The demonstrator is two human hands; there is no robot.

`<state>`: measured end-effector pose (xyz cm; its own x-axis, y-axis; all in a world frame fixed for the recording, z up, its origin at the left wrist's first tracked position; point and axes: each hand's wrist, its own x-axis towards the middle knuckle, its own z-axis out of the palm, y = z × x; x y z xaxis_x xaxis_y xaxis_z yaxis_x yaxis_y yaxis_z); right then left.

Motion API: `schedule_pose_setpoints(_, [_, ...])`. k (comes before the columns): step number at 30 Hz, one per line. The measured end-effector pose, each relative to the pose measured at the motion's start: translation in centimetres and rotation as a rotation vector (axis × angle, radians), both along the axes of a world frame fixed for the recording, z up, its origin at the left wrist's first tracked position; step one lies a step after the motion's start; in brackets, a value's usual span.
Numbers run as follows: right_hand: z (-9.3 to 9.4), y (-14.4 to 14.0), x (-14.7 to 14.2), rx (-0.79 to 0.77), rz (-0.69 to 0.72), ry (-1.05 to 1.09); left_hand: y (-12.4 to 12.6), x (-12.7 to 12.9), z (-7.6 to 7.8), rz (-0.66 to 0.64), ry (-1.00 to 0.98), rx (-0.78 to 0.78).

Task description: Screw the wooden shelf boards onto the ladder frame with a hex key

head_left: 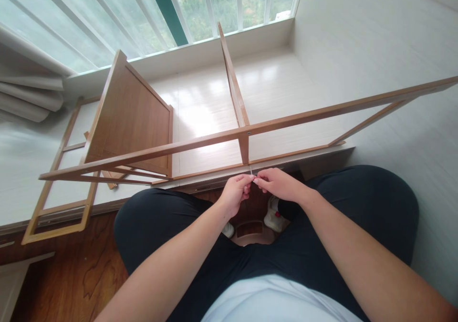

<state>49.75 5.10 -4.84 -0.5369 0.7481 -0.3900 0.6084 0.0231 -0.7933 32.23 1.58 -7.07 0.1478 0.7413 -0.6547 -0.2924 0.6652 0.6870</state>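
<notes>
Between my knees, both hands meet at the lower rail of a wooden frame (200,145). A thin metal rod (251,170), which looks like a hex key, rises from the fingertips to the rail under the middle crosspiece (244,150). My left hand (236,191) is closed, thumb and forefinger pinching at the rod's lower end. Closed too, my right hand (281,183) has its fingertips pressed together at the same spot. The fingers cover the rest of the rod. A small bolt head (249,132) shows in the upper rail.
The frame stands on a pale window ledge (275,83), with a slat (232,74) reaching back from its middle. A wooden panel (132,117) leans at left, beside a ladder-like wooden frame (60,207) overhanging the ledge. A wall (386,40) bounds the right; a curtain (28,83) hangs left.
</notes>
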Motion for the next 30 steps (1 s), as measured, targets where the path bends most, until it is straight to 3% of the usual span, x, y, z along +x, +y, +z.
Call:
schedule_pose_setpoints(9, [0.8,-0.3,-0.2,0.237,0.015,-0.117,-0.1,0.0,-0.1,-0.010,-0.005,-0.003])
schedule_pose_setpoints(30, [0.5,-0.9,-1.3,0.371,-0.035,-0.299,-0.1,0.1,0.0,0.034,-0.044,-0.021])
